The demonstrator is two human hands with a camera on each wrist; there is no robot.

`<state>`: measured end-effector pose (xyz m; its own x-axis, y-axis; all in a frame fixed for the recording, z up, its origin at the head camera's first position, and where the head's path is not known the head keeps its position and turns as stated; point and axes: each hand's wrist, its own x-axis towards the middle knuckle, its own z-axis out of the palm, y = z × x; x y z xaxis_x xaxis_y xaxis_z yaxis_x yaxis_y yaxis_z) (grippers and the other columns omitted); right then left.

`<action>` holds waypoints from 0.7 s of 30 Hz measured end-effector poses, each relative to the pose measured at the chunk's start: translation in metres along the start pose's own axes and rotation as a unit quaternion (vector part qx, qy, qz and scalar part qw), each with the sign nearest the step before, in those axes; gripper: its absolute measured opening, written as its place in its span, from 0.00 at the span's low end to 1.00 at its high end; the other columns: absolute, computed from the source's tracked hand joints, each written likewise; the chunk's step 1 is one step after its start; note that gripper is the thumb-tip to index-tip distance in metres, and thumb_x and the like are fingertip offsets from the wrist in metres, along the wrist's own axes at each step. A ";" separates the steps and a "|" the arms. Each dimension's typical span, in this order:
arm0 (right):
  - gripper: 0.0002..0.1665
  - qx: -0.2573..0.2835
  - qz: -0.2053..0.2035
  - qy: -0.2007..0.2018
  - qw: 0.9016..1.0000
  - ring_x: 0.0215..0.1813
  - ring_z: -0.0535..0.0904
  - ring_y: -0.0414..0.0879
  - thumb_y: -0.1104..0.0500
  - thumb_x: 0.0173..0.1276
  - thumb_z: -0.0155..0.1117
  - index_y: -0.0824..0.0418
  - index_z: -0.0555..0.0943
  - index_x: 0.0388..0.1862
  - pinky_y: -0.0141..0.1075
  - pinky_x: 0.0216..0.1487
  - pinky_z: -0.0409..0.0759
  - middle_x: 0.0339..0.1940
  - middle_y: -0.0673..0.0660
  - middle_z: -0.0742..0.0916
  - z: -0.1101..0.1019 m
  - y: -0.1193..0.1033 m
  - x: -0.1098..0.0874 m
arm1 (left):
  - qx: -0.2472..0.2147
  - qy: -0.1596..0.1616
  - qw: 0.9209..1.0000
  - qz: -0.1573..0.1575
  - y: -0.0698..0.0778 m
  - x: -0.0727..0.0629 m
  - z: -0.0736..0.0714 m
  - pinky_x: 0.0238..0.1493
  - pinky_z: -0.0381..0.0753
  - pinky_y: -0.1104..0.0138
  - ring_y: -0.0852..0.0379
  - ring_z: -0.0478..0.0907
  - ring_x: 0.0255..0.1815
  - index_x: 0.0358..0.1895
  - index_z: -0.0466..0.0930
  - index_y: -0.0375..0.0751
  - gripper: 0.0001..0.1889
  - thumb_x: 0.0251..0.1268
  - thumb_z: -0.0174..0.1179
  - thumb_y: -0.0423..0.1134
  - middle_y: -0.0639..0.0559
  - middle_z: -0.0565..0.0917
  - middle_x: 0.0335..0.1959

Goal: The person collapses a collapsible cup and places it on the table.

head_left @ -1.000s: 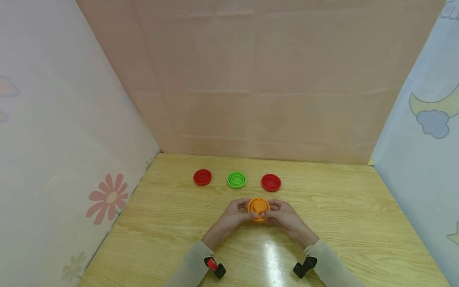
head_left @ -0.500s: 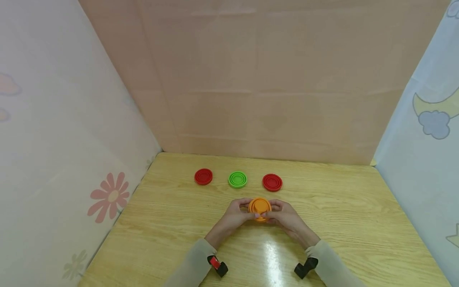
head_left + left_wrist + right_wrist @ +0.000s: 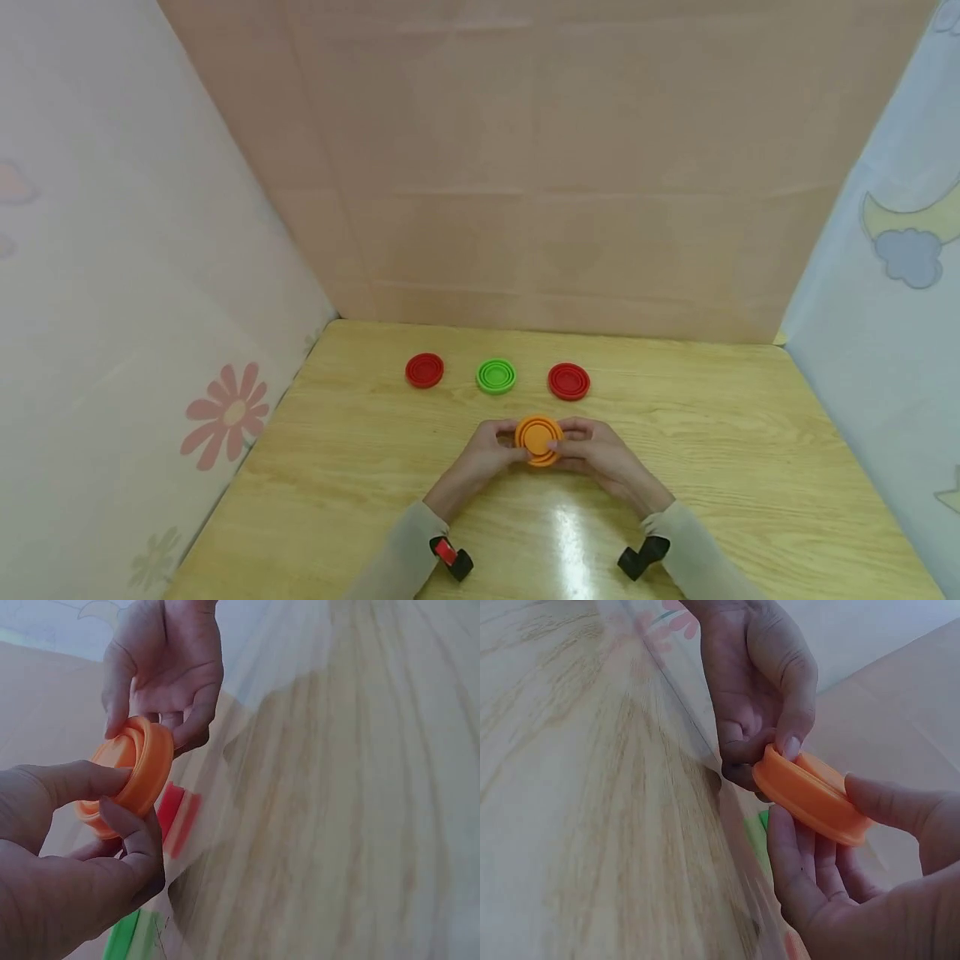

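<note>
An orange collapsible cup [image 3: 537,437] with concentric rings is held up between both hands over the table, its ringed face tilted toward the head camera. My left hand [image 3: 483,460] pinches its left edge, thumb on the face and curled fingers underneath. On the opposite side my right hand [image 3: 606,460] grips the rim, the thumb pressing near the middle. The left wrist view shows the cup [image 3: 135,776] edge-on, squashed to a thick disc. From the right wrist, the outer band of the cup [image 3: 810,799] is visible, with fingertips beneath it.
Beyond the hands, a red collapsed cup [image 3: 424,371], a green one [image 3: 496,377] and another red one [image 3: 568,382] lie flat in a row on the wooden table [image 3: 735,467]. A tan sheet [image 3: 555,183] stands behind, with patterned side walls [image 3: 150,250].
The orange cup's middle, which bulged and leaned under the thumbs, now sits flatter with evenly nested rings. My left thumb has drawn back toward the rim. The three cups on the table stay put.
</note>
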<state>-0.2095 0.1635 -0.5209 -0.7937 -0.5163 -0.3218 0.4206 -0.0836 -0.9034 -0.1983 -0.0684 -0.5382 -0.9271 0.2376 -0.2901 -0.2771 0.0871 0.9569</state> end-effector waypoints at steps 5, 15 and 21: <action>0.22 -0.005 0.004 0.006 1.000 0.50 0.90 0.47 0.65 0.72 0.70 0.71 0.76 0.61 0.46 0.57 0.91 0.48 0.53 0.90 0.000 0.001 0.001 | -0.014 -0.024 1.000 0.003 -0.001 0.001 -0.006 0.49 0.88 0.70 0.57 0.83 0.49 0.60 0.84 0.30 0.24 0.57 0.72 0.22 0.43 0.87 0.56; 0.26 -0.008 0.008 0.019 1.000 0.48 0.90 0.46 0.65 0.73 0.69 0.76 0.76 0.64 0.46 0.54 0.92 0.46 0.53 0.91 -0.004 0.006 0.003 | -0.055 -0.042 0.997 -0.028 0.003 -0.004 -0.012 0.52 0.92 0.63 0.56 0.89 0.48 0.61 0.84 0.30 0.19 0.68 0.70 0.31 0.39 0.90 0.54; 0.26 -0.010 0.010 0.028 1.000 0.46 0.90 0.46 0.65 0.72 0.68 0.78 0.75 0.64 0.43 0.50 0.93 0.44 0.54 0.90 -0.003 0.008 0.003 | -0.073 -0.057 0.995 -0.026 0.005 -0.006 -0.012 0.50 0.92 0.56 0.49 0.92 0.47 0.61 0.82 0.27 0.18 0.72 0.66 0.31 0.34 0.90 0.53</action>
<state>-0.2099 0.1635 -0.5300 -0.8089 -0.4690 -0.3544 0.4281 -0.0568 -0.9019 -0.1974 -0.0808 -0.5314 -0.8785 0.3451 -0.3304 -0.3644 -0.0370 0.9305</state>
